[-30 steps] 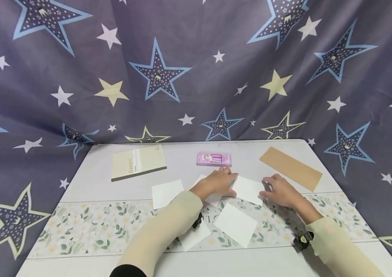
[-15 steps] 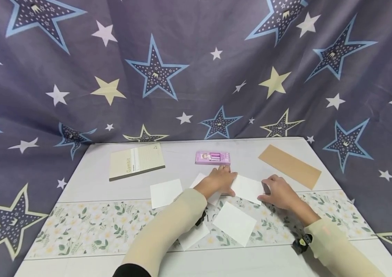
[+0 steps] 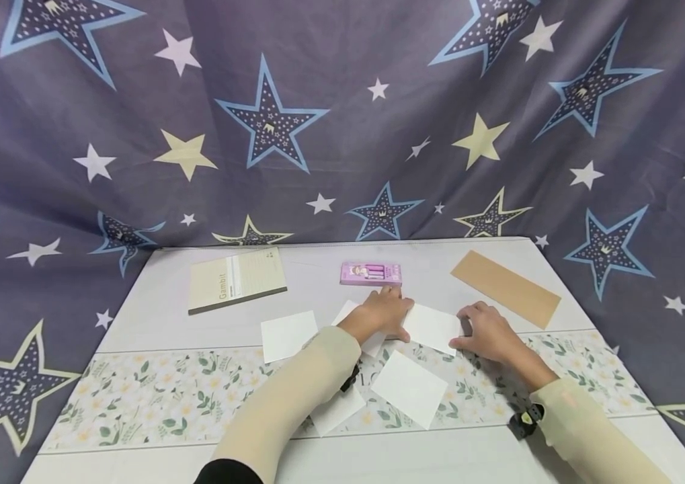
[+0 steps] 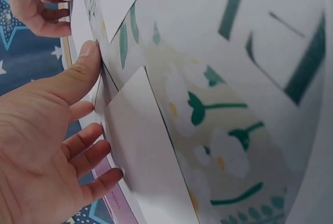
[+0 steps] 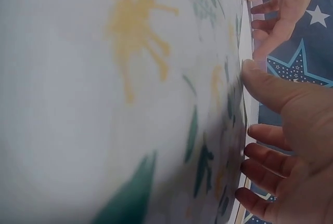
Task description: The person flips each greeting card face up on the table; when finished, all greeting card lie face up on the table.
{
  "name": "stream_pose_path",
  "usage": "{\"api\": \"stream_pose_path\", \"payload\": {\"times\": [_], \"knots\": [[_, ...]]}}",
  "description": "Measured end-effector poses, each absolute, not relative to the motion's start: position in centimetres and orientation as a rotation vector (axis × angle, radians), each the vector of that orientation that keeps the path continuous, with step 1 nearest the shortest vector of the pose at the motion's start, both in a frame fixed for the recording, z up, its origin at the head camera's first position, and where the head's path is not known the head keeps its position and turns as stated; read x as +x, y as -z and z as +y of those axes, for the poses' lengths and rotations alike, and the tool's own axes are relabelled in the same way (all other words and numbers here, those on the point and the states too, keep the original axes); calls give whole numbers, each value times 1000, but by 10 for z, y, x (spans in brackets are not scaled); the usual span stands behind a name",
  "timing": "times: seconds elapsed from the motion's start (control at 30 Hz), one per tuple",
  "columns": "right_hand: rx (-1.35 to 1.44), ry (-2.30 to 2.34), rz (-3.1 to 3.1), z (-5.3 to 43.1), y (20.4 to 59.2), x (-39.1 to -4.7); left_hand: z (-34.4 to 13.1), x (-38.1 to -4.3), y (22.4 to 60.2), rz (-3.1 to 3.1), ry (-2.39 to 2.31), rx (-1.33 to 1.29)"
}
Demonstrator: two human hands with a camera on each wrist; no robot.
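Note:
A square white card [image 3: 431, 328] lies flat on the table between my two hands. My left hand [image 3: 383, 314] touches its left edge with the thumb, fingers loosely spread. At its right edge rests my right hand [image 3: 487, 333], thumb tip and fingertips touching down, the fingers gently bent. Another white card [image 4: 148, 146] lies partly under my left hand and shows large in the left wrist view. In front of the hands is a tilted white card [image 3: 410, 388]. The left sleeve partly covers a card [image 3: 337, 411] and the corner of a further one [image 3: 288, 336].
Behind the cards lies a purple box [image 3: 370, 273] with a printed front. A beige notebook [image 3: 236, 281] marked "Gambit" is at the back left. At the back right, a brown cardboard strip [image 3: 505, 289] lies slantwise. A star-patterned curtain [image 3: 342, 134] hangs behind the table.
My right hand has shifted slightly left, its thumb now right at the card's edge. The left hand keeps its place on the other edge. The head view has tilted a little.

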State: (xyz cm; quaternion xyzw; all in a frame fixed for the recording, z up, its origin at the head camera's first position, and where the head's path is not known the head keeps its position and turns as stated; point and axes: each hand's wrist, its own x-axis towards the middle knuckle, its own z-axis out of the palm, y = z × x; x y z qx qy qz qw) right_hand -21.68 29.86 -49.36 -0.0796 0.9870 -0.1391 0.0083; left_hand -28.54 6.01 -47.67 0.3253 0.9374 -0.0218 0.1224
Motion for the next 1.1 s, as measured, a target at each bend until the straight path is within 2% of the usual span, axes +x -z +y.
{"api": "stream_pose_path", "payload": {"times": [0.53, 0.9, 1.1], "knots": [[-233, 704, 2962, 299, 490, -218, 59, -288, 476, 2769, -46, 996], [-363, 831, 3066, 306, 485, -217, 52, -290, 475, 2771, -594, 907], [-392, 950, 3136, 315, 489, -226, 46, -290, 473, 2831, -724, 1011]]}}
